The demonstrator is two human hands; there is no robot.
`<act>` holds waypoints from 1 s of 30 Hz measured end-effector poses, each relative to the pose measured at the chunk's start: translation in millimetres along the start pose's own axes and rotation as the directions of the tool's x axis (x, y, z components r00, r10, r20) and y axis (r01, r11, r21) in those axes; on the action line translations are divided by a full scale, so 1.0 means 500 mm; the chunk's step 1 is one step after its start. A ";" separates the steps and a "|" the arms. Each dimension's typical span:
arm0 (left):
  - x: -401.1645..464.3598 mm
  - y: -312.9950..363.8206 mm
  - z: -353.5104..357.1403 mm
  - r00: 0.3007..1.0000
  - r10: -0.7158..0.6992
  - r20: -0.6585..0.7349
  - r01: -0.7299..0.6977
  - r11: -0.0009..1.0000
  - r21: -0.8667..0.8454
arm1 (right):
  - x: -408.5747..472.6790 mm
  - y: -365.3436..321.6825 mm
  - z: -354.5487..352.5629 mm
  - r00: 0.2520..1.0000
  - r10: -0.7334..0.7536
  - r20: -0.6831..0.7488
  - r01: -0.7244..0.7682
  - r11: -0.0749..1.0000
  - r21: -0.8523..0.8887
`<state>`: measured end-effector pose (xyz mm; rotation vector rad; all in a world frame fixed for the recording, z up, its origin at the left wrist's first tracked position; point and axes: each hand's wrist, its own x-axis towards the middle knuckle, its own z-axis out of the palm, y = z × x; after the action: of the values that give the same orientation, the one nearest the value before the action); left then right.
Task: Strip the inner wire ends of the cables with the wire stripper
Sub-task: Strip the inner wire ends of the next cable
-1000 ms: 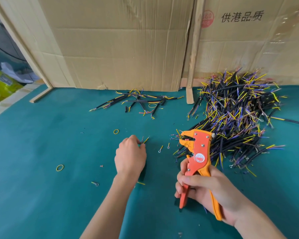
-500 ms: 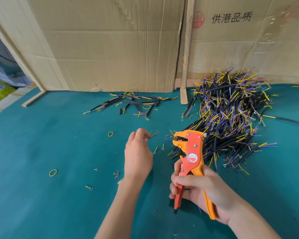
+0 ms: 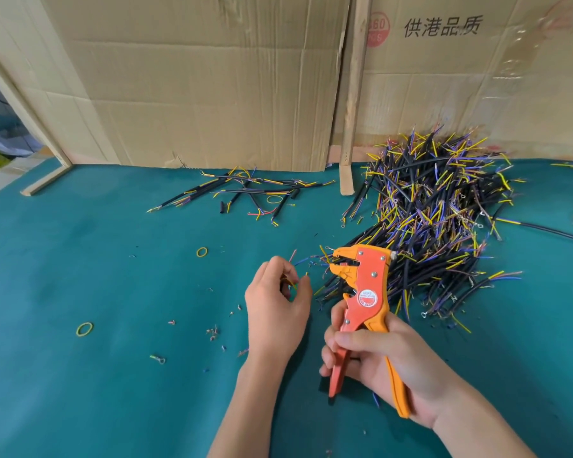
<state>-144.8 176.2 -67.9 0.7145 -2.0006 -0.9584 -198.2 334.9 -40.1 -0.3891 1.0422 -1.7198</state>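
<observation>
Wire stripper (image 3: pixel 364 285) gripped in right hand (image 3: pixel 377 358); at its 9 o'clock, left hand (image 3: pixel 275 312) pinches thin wires (image 3: pixel 293 259), mostly hidden by fingers.

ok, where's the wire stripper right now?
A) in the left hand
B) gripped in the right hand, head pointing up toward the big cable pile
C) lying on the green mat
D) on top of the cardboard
B: the right hand has its fingers curled round the handles of the wire stripper, whose head sits upright in front of the big cable pile.
</observation>
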 end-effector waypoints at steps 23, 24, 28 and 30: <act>-0.031 0.010 0.012 0.997 0.071 0.012 -0.069 0.988 -0.136 | -0.011 -0.021 -0.029 0.993 0.088 -0.074 -0.095 0.990 -0.100; -0.031 0.011 0.012 0.997 0.076 0.016 -0.073 0.988 -0.136 | -0.011 -0.021 -0.029 0.993 0.089 -0.071 -0.096 0.990 -0.103; -0.033 0.012 0.013 0.996 0.085 0.035 -0.079 0.986 -0.148 | -0.013 -0.021 -0.028 0.994 0.096 -0.054 -0.103 0.983 -0.149; -0.034 0.011 0.013 0.995 0.094 0.042 -0.087 0.985 -0.150 | -0.013 -0.021 -0.027 0.994 0.095 -0.049 -0.102 0.980 -0.173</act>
<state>-142.3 194.2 -73.2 0.5191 -1.9630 -1.0666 -211.2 347.8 -38.0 -0.4089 1.2268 -1.5588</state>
